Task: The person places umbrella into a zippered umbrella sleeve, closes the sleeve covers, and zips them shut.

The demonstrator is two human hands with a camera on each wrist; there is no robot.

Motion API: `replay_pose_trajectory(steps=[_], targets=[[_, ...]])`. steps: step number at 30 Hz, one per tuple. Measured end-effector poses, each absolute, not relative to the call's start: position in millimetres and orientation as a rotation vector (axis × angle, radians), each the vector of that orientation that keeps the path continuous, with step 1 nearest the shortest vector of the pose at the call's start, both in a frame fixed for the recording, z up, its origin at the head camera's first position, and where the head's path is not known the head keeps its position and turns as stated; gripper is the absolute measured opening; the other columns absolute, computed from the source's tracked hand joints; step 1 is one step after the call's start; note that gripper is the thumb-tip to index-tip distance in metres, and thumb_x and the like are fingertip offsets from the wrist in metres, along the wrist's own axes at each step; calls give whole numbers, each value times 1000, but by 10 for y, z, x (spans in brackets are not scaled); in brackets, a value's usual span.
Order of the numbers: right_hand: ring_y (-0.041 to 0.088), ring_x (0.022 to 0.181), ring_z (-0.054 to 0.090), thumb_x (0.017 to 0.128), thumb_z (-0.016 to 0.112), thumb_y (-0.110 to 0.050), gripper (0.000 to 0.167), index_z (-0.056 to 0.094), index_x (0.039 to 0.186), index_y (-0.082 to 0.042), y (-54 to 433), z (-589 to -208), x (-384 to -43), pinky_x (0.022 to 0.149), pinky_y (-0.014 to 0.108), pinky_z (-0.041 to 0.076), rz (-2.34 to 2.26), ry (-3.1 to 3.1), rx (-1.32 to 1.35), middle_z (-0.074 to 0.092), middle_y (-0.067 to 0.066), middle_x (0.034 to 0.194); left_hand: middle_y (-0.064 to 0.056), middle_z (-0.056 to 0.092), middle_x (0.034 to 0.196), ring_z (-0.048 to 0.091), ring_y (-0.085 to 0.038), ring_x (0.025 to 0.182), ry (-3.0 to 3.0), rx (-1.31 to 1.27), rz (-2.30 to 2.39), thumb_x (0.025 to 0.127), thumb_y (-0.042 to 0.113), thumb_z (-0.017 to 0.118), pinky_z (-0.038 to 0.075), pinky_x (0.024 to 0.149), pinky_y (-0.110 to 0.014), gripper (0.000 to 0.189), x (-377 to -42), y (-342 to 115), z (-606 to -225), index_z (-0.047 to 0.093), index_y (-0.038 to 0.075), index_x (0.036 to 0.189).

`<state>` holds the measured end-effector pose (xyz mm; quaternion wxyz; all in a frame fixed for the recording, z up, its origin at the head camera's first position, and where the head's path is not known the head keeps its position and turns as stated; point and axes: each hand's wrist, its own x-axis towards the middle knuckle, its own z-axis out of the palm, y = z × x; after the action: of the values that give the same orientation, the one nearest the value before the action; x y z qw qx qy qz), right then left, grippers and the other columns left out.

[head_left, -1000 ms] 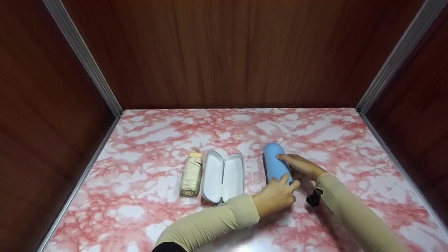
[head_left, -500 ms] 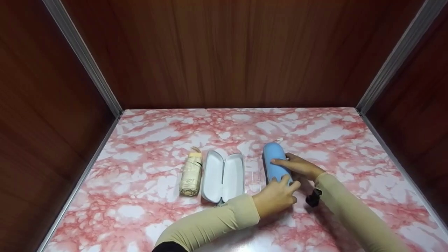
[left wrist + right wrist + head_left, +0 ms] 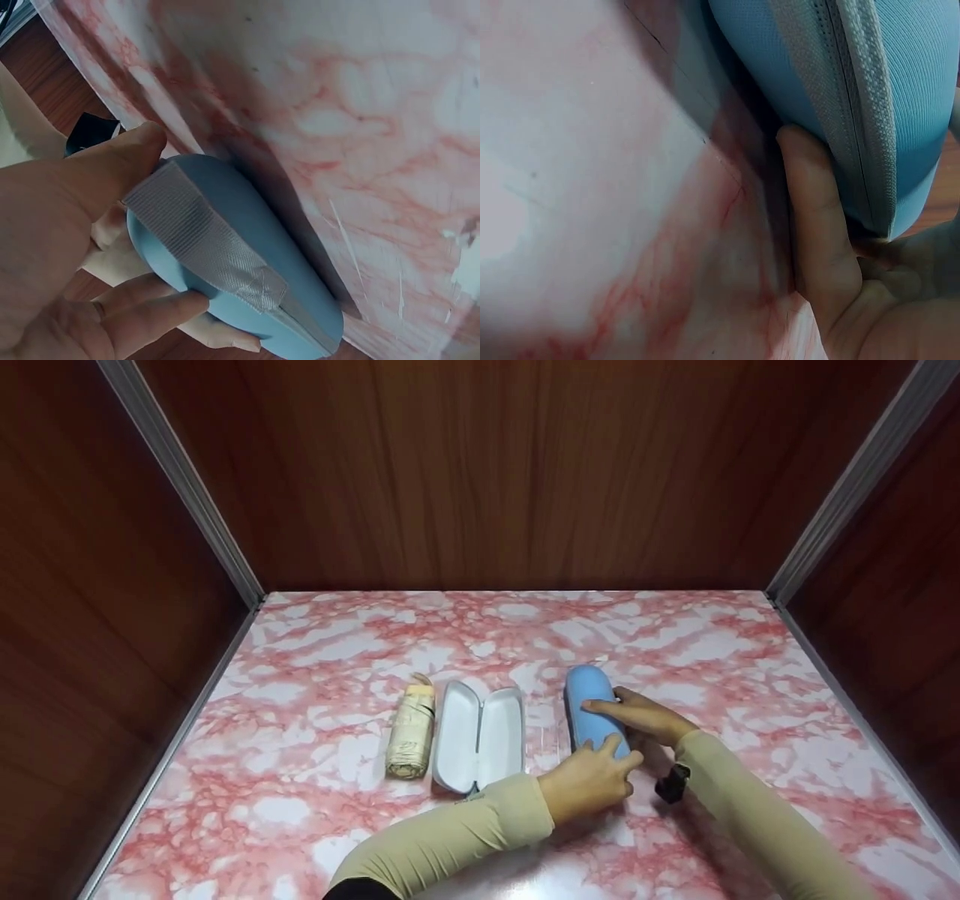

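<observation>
The blue case (image 3: 587,690) lies right of centre in the frame, left hand (image 3: 589,784) gripping its lower end, right hand (image 3: 651,717) its right side. Judged light and semi-stiff; hold by the flanks, clear of the zipper (image 3: 851,112). Underside contact is unclear.

A gap separates white case (image 3: 499,731) and blue case (image 3: 589,690); left hand (image 3: 589,789) and sleeve (image 3: 525,811) bar its near end.
</observation>
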<state>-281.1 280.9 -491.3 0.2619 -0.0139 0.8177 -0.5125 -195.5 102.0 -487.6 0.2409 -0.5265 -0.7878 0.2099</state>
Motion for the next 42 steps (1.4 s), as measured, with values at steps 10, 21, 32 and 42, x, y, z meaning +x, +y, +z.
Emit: replay_pose_trajectory(steps=[10,21,32,42], targets=[[37,121,54,90,62,-62,102,15,155,3,2826,-4926,-2838,99,48,46,-1358,2229,-63,44,28,140,14,63,114,51,-21,102,-2059,-1500,647,97,29,62,54,74,-25,24,-1995,975,-4829,73,44,113],[37,120,54,91,64,-58,99,18,153,2,2810,-4920,-2836,99,47,46,-1373,2223,-38,46,29,138,20,66,105,53,-18,98,-2011,-1584,518,93,24,66,50,64,-17,20,-2057,900,-4770,78,37,100],[34,119,55,92,65,-56,94,21,152,2,2812,-4966,-2838,101,46,44,-1394,2225,-30,48,27,137,19,71,91,60,-5,84,-2081,-1621,495,88,32,69,47,67,-20,9,-2046,915,-4766,77,35,91],[36,123,52,92,63,-59,97,20,152,4,2808,-4931,-2827,104,48,42,-1363,2255,-61,46,28,138,16,68,79,59,-5,72,-2066,-1642,434,87,23,68,47,65,-20,12,-2070,878,-4736,77,32,86]])
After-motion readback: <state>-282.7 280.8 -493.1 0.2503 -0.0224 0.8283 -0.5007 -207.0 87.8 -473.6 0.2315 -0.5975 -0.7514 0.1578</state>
